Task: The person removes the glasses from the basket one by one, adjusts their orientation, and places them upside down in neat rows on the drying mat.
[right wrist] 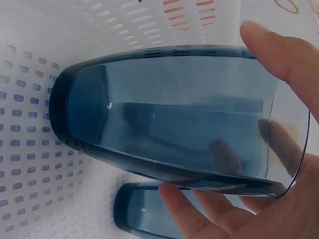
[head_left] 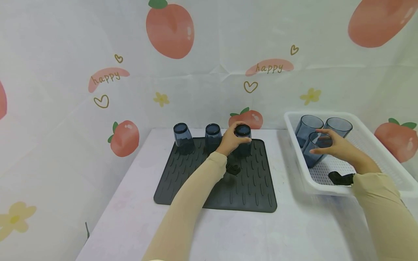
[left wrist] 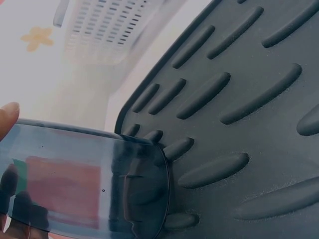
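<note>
On the back right of a black drying mat (head_left: 248, 192) stands an upside-down blue glass (head_left: 243, 148). My left hand (head_left: 229, 141) grips it near its raised base, thumb on one side and fingers on the other. In the left wrist view the mouth of this glass (left wrist: 89, 179) meets the ridged mat. My right hand (head_left: 339, 148) holds another blue glass (head_left: 311, 154) near its rim, inside a white basket (head_left: 295, 154). Mouth up, this glass (right wrist: 164, 114) has its base close to the perforated basket floor in the right wrist view.
Two more upside-down blue glasses, one at the back left (head_left: 184, 137) and one at the back middle (head_left: 213, 136), stand on the mat. Behind the right hand, two upright glasses (head_left: 307, 125) sit in the basket. A fruit-printed cloth (head_left: 202, 83) hangs behind the white table (head_left: 130, 217).
</note>
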A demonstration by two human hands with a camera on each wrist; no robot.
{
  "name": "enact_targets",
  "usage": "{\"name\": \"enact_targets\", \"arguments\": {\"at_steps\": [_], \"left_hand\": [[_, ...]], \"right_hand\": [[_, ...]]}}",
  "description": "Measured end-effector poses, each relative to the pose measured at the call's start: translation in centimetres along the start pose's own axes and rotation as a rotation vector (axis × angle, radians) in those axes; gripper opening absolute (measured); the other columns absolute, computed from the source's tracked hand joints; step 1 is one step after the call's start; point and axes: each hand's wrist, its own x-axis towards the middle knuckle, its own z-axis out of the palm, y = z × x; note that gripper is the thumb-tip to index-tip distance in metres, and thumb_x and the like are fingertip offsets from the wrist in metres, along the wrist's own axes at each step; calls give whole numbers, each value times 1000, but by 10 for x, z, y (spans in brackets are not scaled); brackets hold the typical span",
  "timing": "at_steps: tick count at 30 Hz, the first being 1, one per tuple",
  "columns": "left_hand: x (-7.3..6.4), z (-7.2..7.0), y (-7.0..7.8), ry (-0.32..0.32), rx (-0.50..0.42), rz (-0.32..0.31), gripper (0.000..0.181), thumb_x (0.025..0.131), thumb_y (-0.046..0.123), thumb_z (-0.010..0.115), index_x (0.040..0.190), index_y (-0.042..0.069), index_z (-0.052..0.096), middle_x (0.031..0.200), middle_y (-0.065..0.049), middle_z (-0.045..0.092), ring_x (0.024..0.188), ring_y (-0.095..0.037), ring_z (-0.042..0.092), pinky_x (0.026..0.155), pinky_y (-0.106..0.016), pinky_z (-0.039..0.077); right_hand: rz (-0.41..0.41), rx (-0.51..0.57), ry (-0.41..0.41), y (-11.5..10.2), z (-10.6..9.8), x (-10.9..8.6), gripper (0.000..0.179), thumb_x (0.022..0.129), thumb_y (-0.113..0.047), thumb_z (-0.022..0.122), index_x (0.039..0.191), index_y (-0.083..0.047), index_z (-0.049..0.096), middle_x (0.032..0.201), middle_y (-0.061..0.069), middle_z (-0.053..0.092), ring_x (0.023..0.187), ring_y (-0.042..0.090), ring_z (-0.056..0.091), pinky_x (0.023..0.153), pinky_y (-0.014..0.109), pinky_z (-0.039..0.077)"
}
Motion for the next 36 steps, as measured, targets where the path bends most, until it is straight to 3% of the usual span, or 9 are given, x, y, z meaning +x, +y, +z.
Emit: {"name": "enact_targets", "arguments": {"at_steps": [21,24,31,36], "left_hand": [[0,1,-1,1,16,0,63,79,12,81,134,27,52,134,-2,53,118,-21,54,95,-37,49],[-1,2,0,-2,18,-2,64,80,11,80,135,26,51,135,-3,52,119,-21,54,95,-37,49],[-1,0,0,-3,6,-6,65,79,11,81,134,26,51,134,-3,52,118,-21,54,95,-38,49],[-1,-1,0,-2,10,-10,65,79,12,81,135,26,51,135,-3,52,119,-21,54,95,-38,49]], "right_hand": [[38,-57,26,-5,-1,-9,102,85,-42,74,153,1,12,142,39,32,125,59,34,92,70,39],[47,-78,44,-5,-2,-9,101,83,-43,75,151,3,17,139,39,36,122,57,39,90,66,43],[79,-112,92,-10,-6,-12,98,82,-46,75,147,8,24,132,42,43,109,52,54,74,42,56],[139,-127,142,-19,-9,-18,102,83,-51,71,147,11,20,133,44,38,99,50,60,74,48,55]]}}
